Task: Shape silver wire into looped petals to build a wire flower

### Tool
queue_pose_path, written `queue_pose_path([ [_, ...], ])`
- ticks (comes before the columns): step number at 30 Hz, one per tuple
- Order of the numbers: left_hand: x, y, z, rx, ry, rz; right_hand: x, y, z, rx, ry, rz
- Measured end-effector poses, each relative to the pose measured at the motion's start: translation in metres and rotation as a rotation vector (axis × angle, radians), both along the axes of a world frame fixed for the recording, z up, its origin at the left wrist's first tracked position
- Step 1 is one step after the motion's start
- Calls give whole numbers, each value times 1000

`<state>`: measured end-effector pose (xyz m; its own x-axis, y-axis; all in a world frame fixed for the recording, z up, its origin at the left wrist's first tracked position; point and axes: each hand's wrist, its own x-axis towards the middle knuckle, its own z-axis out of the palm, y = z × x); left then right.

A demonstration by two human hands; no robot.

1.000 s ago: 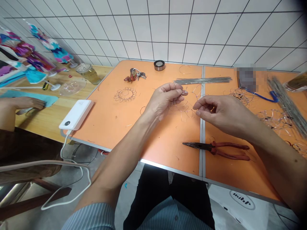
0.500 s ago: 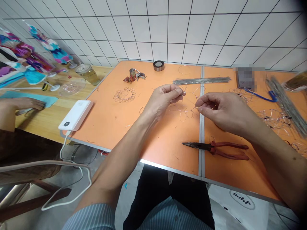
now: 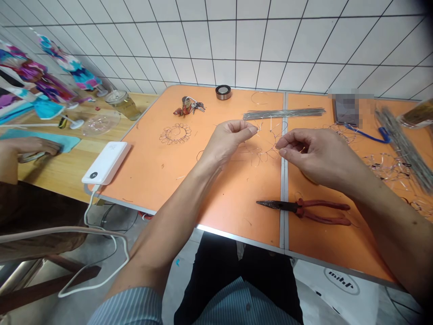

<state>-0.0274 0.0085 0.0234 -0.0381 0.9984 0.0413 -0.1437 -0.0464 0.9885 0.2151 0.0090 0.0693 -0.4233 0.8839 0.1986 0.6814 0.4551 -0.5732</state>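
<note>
Thin wire bent into loops (image 3: pixel 260 156) hangs between my two hands over the orange table. My left hand (image 3: pixel 233 135) pinches it at the left, with short wire ends showing past the thumb and fingertip. At the right, the fingertips of my right hand (image 3: pixel 304 151) are pressed together on the wire's edge. Red-handled pliers (image 3: pixel 304 211) lie just below my right hand, across the table's metal seam. Behind the hands rests a bundle of straight wires (image 3: pixel 284 113). A finished-looking ring of wire loops (image 3: pixel 175 134) lies flat to the left.
Keys (image 3: pixel 189 106) and a roll of tape (image 3: pixel 223 92) sit at the back. Left are a white power bank (image 3: pixel 106 163) with a cable, a jar (image 3: pixel 123 104) and another person's hand (image 3: pixel 40 146). More wire pieces (image 3: pixel 385 169) and a wire bundle (image 3: pixel 407 149) lie right.
The looped wire between my hands has shifted and turned slightly, and its upper ends show more clearly. Both hands stay almost where they were, still pinching.
</note>
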Motion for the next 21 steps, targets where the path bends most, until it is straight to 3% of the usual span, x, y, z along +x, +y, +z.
queue_pose_path([
  [10,3,-3,7,-46,-23,-42,1,2,0,32,-22,-47],
  [21,4,-2,5,-113,-8,-76,8,10,-19,516,-211,-39],
])
